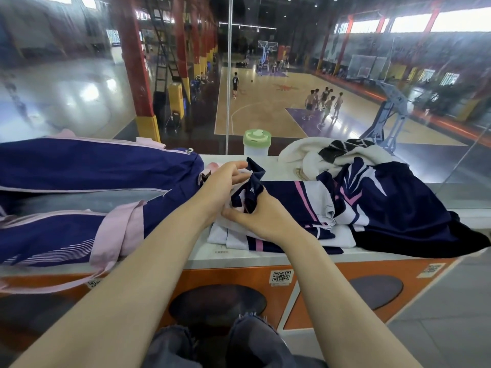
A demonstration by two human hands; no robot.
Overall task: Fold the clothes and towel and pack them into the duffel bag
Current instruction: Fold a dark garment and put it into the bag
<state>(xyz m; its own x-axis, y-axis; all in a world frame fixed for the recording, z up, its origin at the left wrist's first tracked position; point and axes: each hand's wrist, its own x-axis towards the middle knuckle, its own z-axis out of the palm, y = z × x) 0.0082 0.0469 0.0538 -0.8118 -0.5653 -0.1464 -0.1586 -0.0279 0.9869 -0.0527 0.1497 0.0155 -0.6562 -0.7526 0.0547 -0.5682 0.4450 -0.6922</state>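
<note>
A navy and pink duffel bag (79,166) lies unzipped on the left of the white counter (239,257). In the middle lies a navy, white and pink jersey (300,197), and both hands hold its bunched edge. My left hand (225,181) pinches the fabric from the left. My right hand (263,219) grips the bunched navy cloth from below. A second navy garment (393,208) spreads out to the right. A crumpled white towel (326,155) with a dark pattern sits behind it.
A bottle with a green lid (256,143) stands at the counter's back edge against a glass wall. Orange panels (318,285) front the counter below. Beyond the glass, people play on a basketball court far below.
</note>
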